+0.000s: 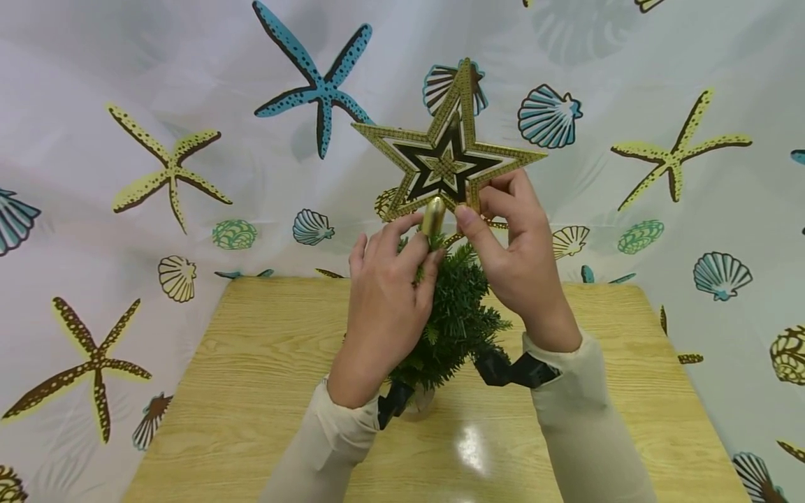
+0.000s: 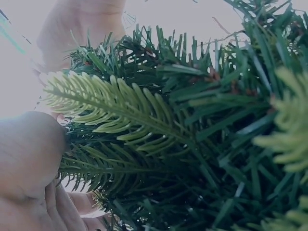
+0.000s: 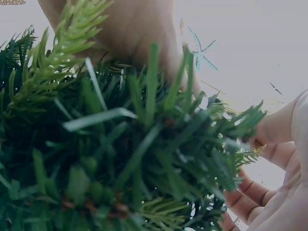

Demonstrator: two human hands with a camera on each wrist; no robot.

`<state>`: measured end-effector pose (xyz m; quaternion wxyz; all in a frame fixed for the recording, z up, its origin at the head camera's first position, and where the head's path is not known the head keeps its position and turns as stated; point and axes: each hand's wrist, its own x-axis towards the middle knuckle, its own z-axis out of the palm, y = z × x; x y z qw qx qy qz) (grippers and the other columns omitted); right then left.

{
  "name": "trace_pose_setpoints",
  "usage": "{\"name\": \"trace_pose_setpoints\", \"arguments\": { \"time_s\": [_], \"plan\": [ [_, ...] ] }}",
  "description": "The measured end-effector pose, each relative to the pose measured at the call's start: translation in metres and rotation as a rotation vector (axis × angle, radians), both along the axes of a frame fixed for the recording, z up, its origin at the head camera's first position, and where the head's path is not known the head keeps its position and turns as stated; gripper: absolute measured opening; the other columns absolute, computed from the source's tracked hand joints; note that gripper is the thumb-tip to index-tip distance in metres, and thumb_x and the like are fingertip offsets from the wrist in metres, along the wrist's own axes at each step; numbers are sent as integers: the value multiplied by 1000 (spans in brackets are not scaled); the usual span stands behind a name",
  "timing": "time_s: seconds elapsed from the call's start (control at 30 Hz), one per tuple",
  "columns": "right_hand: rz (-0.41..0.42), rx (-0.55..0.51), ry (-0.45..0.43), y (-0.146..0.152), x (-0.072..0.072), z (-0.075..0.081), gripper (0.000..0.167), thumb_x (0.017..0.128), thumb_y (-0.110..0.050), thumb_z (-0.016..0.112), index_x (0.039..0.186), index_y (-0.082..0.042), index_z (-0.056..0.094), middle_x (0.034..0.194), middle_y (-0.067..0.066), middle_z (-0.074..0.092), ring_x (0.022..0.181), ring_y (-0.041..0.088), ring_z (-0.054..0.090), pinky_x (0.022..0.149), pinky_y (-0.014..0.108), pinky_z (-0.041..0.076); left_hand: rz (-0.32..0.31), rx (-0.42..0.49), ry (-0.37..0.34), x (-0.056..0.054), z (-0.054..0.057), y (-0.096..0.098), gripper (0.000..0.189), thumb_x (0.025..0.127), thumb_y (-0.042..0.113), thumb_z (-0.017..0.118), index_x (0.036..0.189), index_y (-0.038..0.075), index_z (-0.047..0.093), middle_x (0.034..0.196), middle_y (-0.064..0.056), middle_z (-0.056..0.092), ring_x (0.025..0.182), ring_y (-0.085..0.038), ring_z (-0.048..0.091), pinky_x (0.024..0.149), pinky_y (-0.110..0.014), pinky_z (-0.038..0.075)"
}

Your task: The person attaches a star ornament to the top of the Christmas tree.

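A gold star tree topper [image 1: 444, 166] with a short gold tube at its base stands upright over the tip of a small green artificial Christmas tree [image 1: 462, 307]. My right hand [image 1: 518, 244] pinches the star's lower right point between thumb and fingers. At the treetop, my left hand [image 1: 390, 290] grips the tip, greenery showing between thumb and forefinger, fingertips right at the tube. In the left wrist view, green needles [image 2: 144, 115] fill the middle beside the left hand [image 2: 29, 168]. The right wrist view has dense branches [image 3: 130, 139] in front of the right hand [image 3: 274, 187].
The tree stands on a light wood table [image 1: 264, 391], its pale base [image 1: 420, 404] partly hidden behind the left wrist. A white curtain [image 1: 402, 42] printed with starfish and shells hangs behind and around the table. Black straps [image 1: 516, 370] circle both wrists.
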<state>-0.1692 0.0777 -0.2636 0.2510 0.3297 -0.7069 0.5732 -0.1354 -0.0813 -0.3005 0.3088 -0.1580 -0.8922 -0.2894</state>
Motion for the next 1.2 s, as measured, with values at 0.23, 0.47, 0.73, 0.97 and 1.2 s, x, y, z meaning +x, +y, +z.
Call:
{"name": "trace_pose_setpoints", "arguments": {
  "time_s": [0.23, 0.47, 0.73, 0.97, 1.2],
  "plan": [
    [-42, 38, 8, 0, 2, 3, 21, 99, -1, 65, 79, 2, 60, 102, 15, 42, 95, 25, 40, 81, 37, 31, 4, 2, 13, 2, 2, -1, 20, 107, 24, 61, 97, 10, 70, 142, -10, 59, 129, -38, 56, 115, -70, 24],
    [-59, 86, -28, 2, 8, 9, 18, 98, 2, 66, 81, 4, 63, 106, 17, 43, 101, 25, 43, 86, 39, 35, 5, 0, 22, 4, 1, -1, 20, 107, 24, 61, 95, 10, 70, 142, -10, 60, 128, -39, 56, 114, -71, 23],
    [-47, 108, -31, -2, 4, 9, 18, 100, 2, 63, 83, 5, 64, 101, 16, 40, 97, 33, 40, 84, 39, 31, -13, 23, -2, 2, 2, -5, 20, 108, 26, 59, 104, 10, 71, 143, -12, 59, 132, -38, 54, 115, -71, 21],
    [3, 44, -28, -7, 0, -1, 21, 104, -2, 57, 85, 4, 63, 107, 10, 42, 104, 23, 41, 89, 39, 32, -151, 150, -34, 2, -6, -14, 23, 108, 29, 58, 109, 8, 68, 147, -13, 53, 141, -31, 46, 116, -68, 19],
    [-1, -4, -8, -5, 2, -4, 19, 105, -3, 57, 90, 4, 67, 114, 15, 49, 111, 22, 46, 99, 42, 36, -220, 184, 16, 1, -9, -19, 27, 106, 29, 60, 122, 7, 63, 144, -13, 54, 141, -29, 45, 116, -61, 27]
  ]
}}
